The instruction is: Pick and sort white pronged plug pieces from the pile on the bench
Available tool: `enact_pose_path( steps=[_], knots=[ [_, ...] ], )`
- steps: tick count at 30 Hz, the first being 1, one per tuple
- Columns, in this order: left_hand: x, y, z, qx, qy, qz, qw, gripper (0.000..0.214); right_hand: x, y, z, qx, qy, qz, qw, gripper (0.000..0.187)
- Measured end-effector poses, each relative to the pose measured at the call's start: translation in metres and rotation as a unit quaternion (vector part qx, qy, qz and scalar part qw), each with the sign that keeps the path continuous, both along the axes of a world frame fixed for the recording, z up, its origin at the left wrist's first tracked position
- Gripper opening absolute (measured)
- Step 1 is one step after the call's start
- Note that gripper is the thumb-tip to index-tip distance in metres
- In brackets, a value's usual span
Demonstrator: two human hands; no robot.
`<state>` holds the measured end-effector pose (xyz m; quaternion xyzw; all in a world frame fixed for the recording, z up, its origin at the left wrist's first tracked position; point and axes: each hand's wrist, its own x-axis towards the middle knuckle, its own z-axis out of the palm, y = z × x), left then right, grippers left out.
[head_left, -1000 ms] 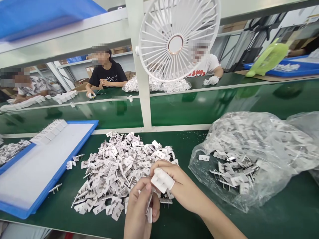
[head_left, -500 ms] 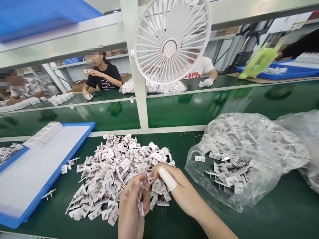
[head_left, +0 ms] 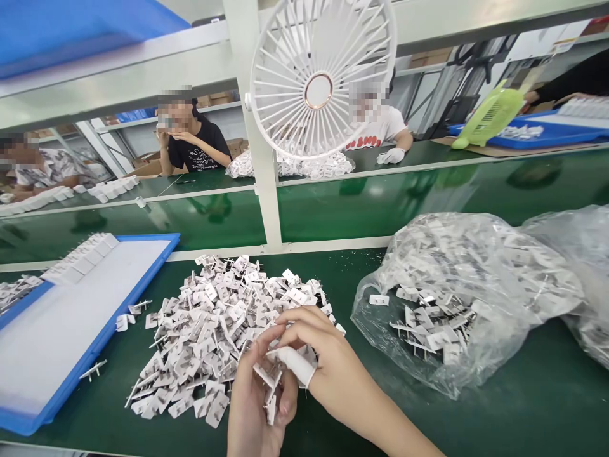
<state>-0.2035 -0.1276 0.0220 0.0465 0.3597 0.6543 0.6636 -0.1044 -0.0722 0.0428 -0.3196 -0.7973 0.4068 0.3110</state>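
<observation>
Plug parts (head_left: 269,387) half hidden in left hand (head_left: 259,406).

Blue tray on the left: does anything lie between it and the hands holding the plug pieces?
Yes. The loose pile of white plug pieces spreads across the green mat between the left hand, the right hand and the blue tray. A few stray pieces lie by its rim. Nothing tall stands there.

We note white matt plastic plug parts (head_left: 223,324) with bare metal prongs — on a smooth, glossy green bench top (head_left: 342,209). Bag (head_left: 476,279): thin, crinkled clear plastic film. Tray (head_left: 102,343) — blue plastic rim, matt.
</observation>
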Motion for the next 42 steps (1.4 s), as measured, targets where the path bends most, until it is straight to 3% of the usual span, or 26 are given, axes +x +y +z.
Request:
enact_pose_path(
  steps=[2,5,9,13,16,21,25,29,33,39,42],
  knots=[
    [0.001,0.0,0.0,-0.03,-0.039,0.016,0.999,0.024,0.0,0.001,-0.001,-0.029,0.03,-0.04,0.998,0.014],
    [0.002,0.0,-0.002,-0.041,-0.041,0.038,0.998,0.022,0.002,0.005,-0.003,-0.14,0.079,-0.073,0.984,0.011],
    [0.005,-0.003,-0.003,0.005,0.104,0.018,0.994,0.03,0.002,0.01,-0.005,-0.246,0.134,-0.063,0.958,0.02],
    [0.007,-0.006,-0.006,-0.002,0.287,0.018,0.958,0.035,0.0,0.008,-0.003,-0.251,0.128,-0.06,0.958,0.024],
    [0.008,-0.005,-0.008,-0.017,0.344,0.016,0.939,0.038,-0.001,0.006,-0.001,-0.249,0.118,-0.049,0.96,0.03],
    [0.002,0.003,-0.007,-0.028,0.195,0.03,0.98,0.03,0.002,0.008,-0.005,-0.238,0.138,-0.058,0.96,0.034],
    [-0.001,0.004,-0.003,0.005,0.144,0.019,0.989,0.035,0.005,0.006,-0.006,-0.167,0.086,-0.067,0.98,0.02],
    [0.003,0.0,0.0,-0.019,0.08,-0.012,0.997,0.041,0.006,-0.003,0.004,-0.063,0.008,0.026,0.998,0.02],
    [0.006,-0.003,0.003,-0.041,0.046,-0.047,0.997,0.049,0.004,-0.006,0.012,-0.049,-0.048,0.093,0.993,0.014],
    [0.005,-0.006,0.0,-0.017,0.02,-0.101,0.995,0.049,0.002,-0.001,0.011,-0.053,-0.024,0.066,0.996,0.017],
    [0.005,-0.007,-0.004,0.013,0.087,-0.12,0.989,0.047,0.002,0.003,0.007,-0.086,0.004,-0.002,0.996,0.019]
  ],
)
